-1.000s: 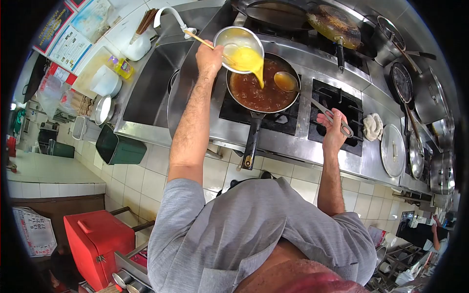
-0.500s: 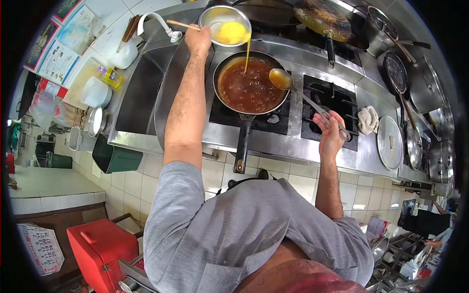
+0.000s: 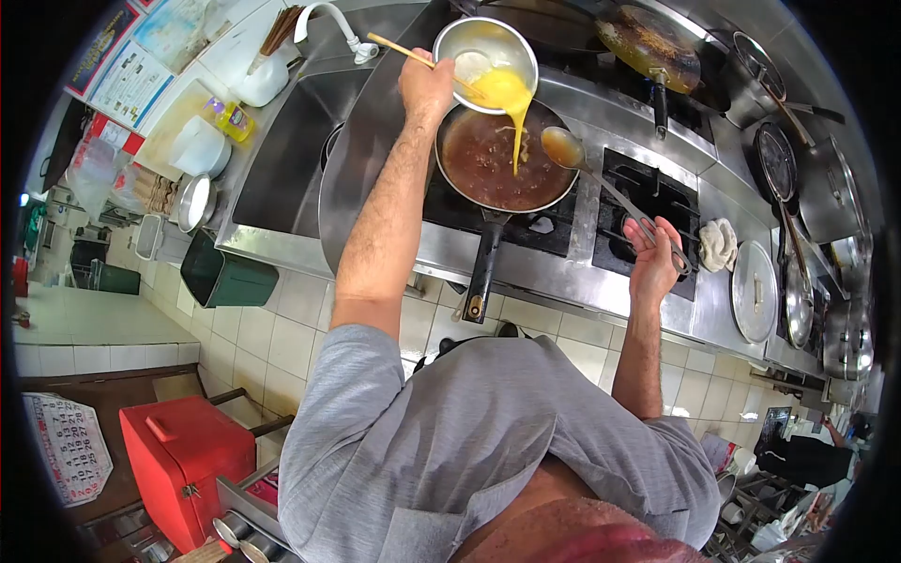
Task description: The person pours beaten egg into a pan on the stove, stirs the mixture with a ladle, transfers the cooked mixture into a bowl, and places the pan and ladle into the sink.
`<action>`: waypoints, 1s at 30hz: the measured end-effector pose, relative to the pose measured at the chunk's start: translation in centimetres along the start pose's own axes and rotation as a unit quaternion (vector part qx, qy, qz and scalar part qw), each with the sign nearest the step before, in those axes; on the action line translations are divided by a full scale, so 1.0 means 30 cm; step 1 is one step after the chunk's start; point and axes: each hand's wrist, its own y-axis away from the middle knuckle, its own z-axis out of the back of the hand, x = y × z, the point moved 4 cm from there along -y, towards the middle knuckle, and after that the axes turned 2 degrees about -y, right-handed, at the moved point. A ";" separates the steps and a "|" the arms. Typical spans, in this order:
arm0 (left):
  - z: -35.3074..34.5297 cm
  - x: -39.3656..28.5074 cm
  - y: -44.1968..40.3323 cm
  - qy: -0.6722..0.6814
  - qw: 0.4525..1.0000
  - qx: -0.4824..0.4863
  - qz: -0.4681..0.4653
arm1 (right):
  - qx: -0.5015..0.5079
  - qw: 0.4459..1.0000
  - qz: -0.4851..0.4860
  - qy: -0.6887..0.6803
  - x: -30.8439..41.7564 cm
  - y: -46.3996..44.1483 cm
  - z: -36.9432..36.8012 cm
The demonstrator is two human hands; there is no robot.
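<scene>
My left hand (image 3: pixel 428 88) is closed on the rim of a metal bowl (image 3: pixel 472 36) and on wooden chopsticks (image 3: pixel 399 49). Yellow liquid (image 3: pixel 505 92) streams over the bowl's lip into reddish-brown sauce (image 3: pixel 488 169) in a black pan (image 3: pixel 495 220) on the burner. My right hand (image 3: pixel 654 261) holds the handle of a ladle (image 3: pixel 564 147), whose sauce-coated bowl hangs over the pan's right rim.
A sink (image 3: pixel 286 169) with a white faucet (image 3: pixel 328 21) lies left of the pan. An oily pan (image 3: pixel 649 47) sits behind. On the right are a cloth (image 3: pixel 718 246), a lid (image 3: pixel 754 291) and pots (image 3: pixel 829 192). A person (image 3: pixel 807 460) stands at the far right.
The bowl in my left hand has come lower and right over the pan, and the yellow stream is thicker than half a second ago. The ladle remains near the pan's right rim.
</scene>
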 end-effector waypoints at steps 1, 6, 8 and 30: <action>0.014 0.007 -0.001 -0.001 1.000 0.000 0.000 | 0.004 1.000 -0.004 -0.003 -0.004 -0.003 -0.005; 0.069 0.048 -0.074 -0.034 0.999 -0.027 -0.021 | 0.015 0.999 -0.028 -0.024 -0.023 -0.010 -0.026; 0.071 0.033 -0.102 -0.032 0.997 -0.036 -0.056 | 0.019 0.999 -0.033 -0.036 -0.025 -0.014 -0.022; 0.024 -0.221 0.173 -0.053 0.919 -0.088 -0.380 | 0.025 1.000 0.004 -0.012 0.000 -0.013 0.037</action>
